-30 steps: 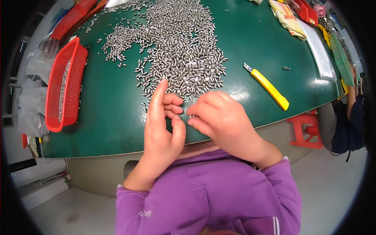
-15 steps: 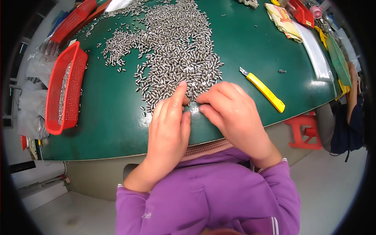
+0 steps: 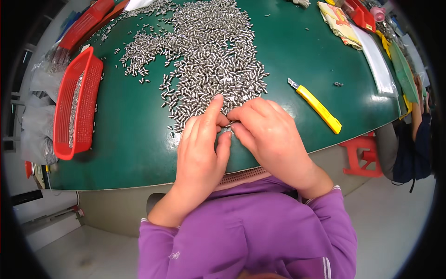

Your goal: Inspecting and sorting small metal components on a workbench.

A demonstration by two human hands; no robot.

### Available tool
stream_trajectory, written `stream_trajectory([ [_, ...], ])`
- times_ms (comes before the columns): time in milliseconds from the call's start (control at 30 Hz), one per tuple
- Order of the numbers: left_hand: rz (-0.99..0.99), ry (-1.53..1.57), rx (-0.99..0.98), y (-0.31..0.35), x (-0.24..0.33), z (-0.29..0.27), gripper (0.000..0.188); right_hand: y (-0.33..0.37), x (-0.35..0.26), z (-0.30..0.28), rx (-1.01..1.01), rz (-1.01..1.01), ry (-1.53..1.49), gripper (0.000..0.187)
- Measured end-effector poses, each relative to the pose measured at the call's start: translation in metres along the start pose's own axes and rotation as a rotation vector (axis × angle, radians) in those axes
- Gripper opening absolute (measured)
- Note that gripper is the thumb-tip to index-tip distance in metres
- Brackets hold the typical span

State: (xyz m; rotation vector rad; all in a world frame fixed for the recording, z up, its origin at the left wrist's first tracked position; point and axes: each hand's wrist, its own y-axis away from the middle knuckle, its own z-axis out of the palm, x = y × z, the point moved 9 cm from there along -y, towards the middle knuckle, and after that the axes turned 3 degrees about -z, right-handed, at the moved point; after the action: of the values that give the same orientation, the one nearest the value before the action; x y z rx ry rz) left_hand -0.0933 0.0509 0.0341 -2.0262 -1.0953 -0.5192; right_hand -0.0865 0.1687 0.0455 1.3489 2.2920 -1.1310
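The near edge of the green tabletop [image 3: 130, 149] bows past the person's purple top [image 3: 274, 218], and both forearms cross it. A heap of small metal pieces [image 3: 211, 56] runs from the far side down to the fingertips. Open surface lies on either side of it — leftward to a red basket [image 3: 89, 114], rightward to a yellow cutter [image 3: 320, 110], blade pointing away. The left hand [image 3: 199, 149] lies back upward, index finger stretched toward the heap's near end, thumb bent toward the right thumb. The right hand [image 3: 272, 132] arches in, thumb and forefinger almost meeting the left fingers. Metal glints in the narrow gap there — whether either hand's fingers grip a piece, I cannot tell.
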Motion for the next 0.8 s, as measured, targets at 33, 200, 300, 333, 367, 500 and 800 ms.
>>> stream_trajectory([
  [33, -0.002, 0.000, -0.001, 0.000, -0.001, 0.000, 0.069, 0.000, 0.000, 0.000, -0.001, 0.001, -0.001, 0.014],
  [200, 0.000, -0.072, -0.001, 0.005, 0.000, -0.003, 0.066, 0.000, -0.005, -0.001, -0.037, -0.063, -0.065, 0.013],
  [300, -0.041, -0.093, 0.032, 0.010, -0.003, -0.008, 0.066, 0.003, -0.007, 0.000, -0.034, -0.065, -0.113, 0.014],
  [333, -0.039, -0.094, 0.039, 0.010, -0.005, -0.008, 0.065, 0.004, -0.007, 0.001, -0.037, -0.064, -0.116, 0.014],
  [367, -0.043, -0.094, 0.038, 0.011, -0.005, -0.007, 0.065, 0.006, -0.006, 0.000, -0.034, -0.052, -0.117, 0.014],
  [500, -0.041, -0.054, 0.015, 0.010, -0.004, -0.005, 0.065, 0.009, 0.001, -0.004, -0.002, 0.015, -0.073, 0.015],
  [800, -0.043, -0.063, 0.013, 0.013, -0.005, -0.007, 0.071, 0.009, 0.000, -0.002, -0.015, 0.020, -0.039, 0.017],
])
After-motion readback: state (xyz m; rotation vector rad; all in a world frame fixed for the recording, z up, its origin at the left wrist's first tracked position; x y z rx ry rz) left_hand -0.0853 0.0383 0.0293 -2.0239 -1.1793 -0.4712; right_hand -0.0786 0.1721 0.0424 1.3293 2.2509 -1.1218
